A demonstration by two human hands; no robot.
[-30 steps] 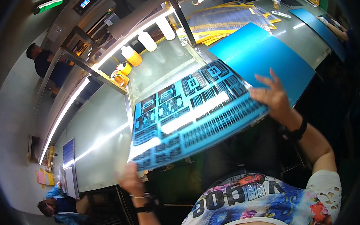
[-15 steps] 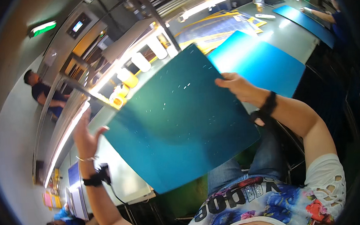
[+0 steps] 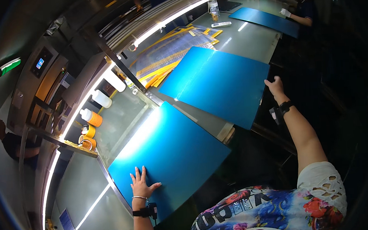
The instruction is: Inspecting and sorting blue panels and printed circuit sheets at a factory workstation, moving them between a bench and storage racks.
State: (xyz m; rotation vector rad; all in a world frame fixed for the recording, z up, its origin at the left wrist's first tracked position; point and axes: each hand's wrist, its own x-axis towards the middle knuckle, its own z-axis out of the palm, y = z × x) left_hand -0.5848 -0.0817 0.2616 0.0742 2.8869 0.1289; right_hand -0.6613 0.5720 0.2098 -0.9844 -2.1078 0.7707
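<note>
A glossy blue sheet point(image 3: 181, 144) lies flat on the near part of the light-topped bench, a bright lamp reflection across its far left. My left hand point(image 3: 141, 188) rests palm down on its near left portion, fingers spread. A second blue sheet point(image 3: 224, 81) lies beyond it to the right, its near right corner jutting past the bench edge. At that sheet's right edge is my right hand point(image 3: 276, 87), thumb apart from the partly curled fingers, nothing visible in it. Whether the thumb touches the edge is hard to tell. Both wrists wear black straps.
Yellow-framed screens point(image 3: 167, 52) lie behind the second sheet. White bottles point(image 3: 101, 99) and orange tape rolls point(image 3: 87, 142) line the bench's back under a lamp. At the far right a co-worker's gloved hand point(image 3: 285, 12) is by another blue sheet point(image 3: 264, 20). A metal post point(image 3: 124, 72) rises between.
The sheet that my right hand held tilted up now lies flat on the bench. My left hand has come down onto it. My right hand has let go and moved to the second sheet's right edge.
</note>
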